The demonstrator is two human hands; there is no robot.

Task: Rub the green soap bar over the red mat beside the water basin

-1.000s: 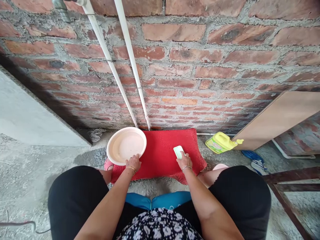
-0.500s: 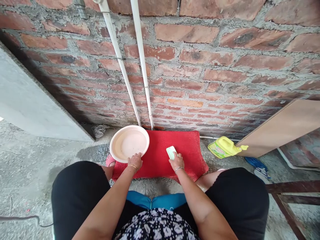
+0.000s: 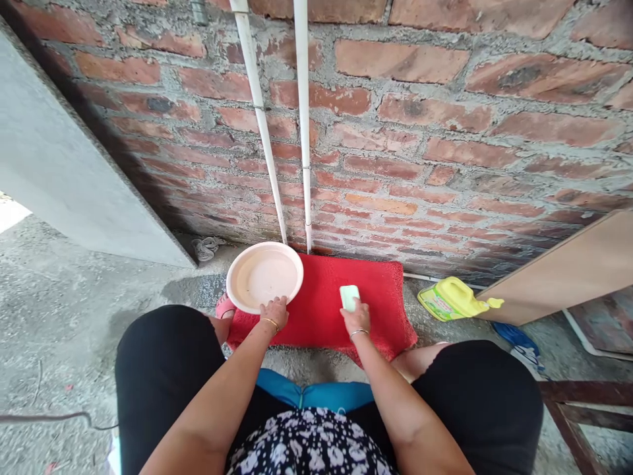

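Observation:
A round, pale pink basin [image 3: 289, 254] with what looks like shallow water in it stands on the left part of a red cloth-covered surface [image 3: 321, 297]. My left hand [image 3: 275, 313] grips the basin's near right rim, fingers over the edge, thumb hidden. Over the right part of the red cloth, my right hand [image 3: 357, 318] is closed around the near end of a pale green phone case [image 3: 349, 297], a flat rounded rectangle. Its far end sticks out beyond my fingers. I cannot tell whether it touches the cloth.
A yellow detergent jug [image 3: 453, 298] lies on the floor to the right, by a leaning brown board [image 3: 564, 270]. Two white pipes [image 3: 304, 132] run down the brick wall behind. At the left leans a grey slab [image 3: 89, 165]; a dark wooden frame [image 3: 583, 396] stands at right.
The camera view has shifted, so the scene sits a little further right. My right hand has turned the phone case more upright in view. My left hand stays at the basin's rim.

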